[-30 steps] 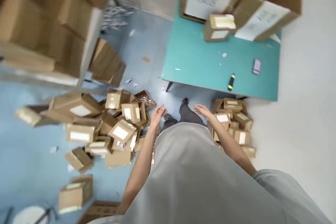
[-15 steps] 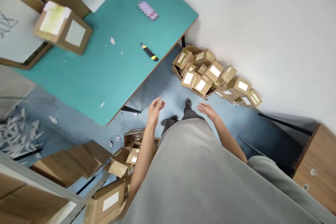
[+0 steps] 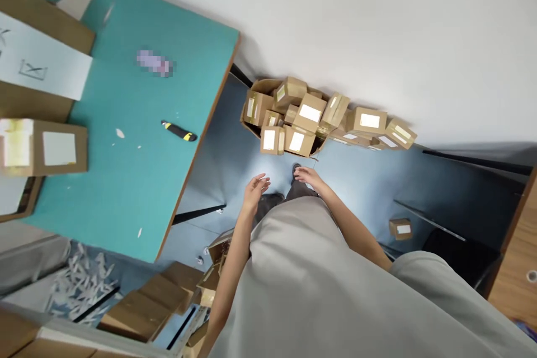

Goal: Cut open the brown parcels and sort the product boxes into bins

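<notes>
My left hand (image 3: 255,191) hangs in the air in front of my body, fingers loosely curled and apart, with nothing in it. To its right, my right hand (image 3: 308,177) is also bare, its fingers stretched toward the left hand without touching it. Beyond both hands, a large open carton (image 3: 250,127) stands on the floor by the wall, filled with small taped cardboard boxes (image 3: 309,113) bearing white labels. A black and yellow utility knife (image 3: 179,131) lies on the green tabletop (image 3: 163,179), out of reach of either hand.
More small boxes (image 3: 370,121) continue along the wall to the right. A labelled box (image 3: 61,148) and larger cartons stand on the table's left. One small box (image 3: 400,229) lies on the floor near a wooden table (image 3: 518,257). Paper scraps (image 3: 81,285) litter the lower left.
The view has turned, so the table sits further left. My right hand has come closer to my left. A small box on the floor at the right has come into view.
</notes>
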Demonstrator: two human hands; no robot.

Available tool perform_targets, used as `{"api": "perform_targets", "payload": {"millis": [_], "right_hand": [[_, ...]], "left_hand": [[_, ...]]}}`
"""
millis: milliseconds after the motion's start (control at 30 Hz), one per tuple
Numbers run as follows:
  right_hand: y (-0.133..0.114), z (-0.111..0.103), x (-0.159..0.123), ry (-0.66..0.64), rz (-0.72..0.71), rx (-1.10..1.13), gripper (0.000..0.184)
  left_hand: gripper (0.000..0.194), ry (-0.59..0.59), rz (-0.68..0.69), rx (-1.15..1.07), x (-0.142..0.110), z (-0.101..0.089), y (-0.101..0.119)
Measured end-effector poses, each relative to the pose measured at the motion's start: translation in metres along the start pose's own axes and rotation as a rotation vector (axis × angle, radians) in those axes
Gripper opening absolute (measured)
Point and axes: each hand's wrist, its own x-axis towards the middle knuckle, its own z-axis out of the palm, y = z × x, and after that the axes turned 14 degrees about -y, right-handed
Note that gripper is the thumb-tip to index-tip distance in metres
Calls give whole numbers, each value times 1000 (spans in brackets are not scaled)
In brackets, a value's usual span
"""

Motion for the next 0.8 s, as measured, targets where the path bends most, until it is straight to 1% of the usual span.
{"api": "perform_targets", "payload": {"millis": [67,200,400,533,633,733,800], "right_hand": [[-1,-12,-2,17,-20,47,17],[-2,-32,-9,69,-77,148,21],[-2,-51,-24,266,-99,291,19],[8,-62,-50,380,-159,360,27],[20,-74,-75,472,-166,391,32],[32,-94,-94,577,-175,439,35],[38,-112,-103,632,-187,483,36]], "left_hand": [[63,-42,-4,49,12,16,9],[68,-134,-60,155,37,40,24],[67,-299,-114,331,84,76,48],[65,-431,-149,439,115,105,65],[63,-544,-172,539,137,129,78],[58,-630,-167,609,156,155,90],[55,-659,-157,624,168,174,95]]}}
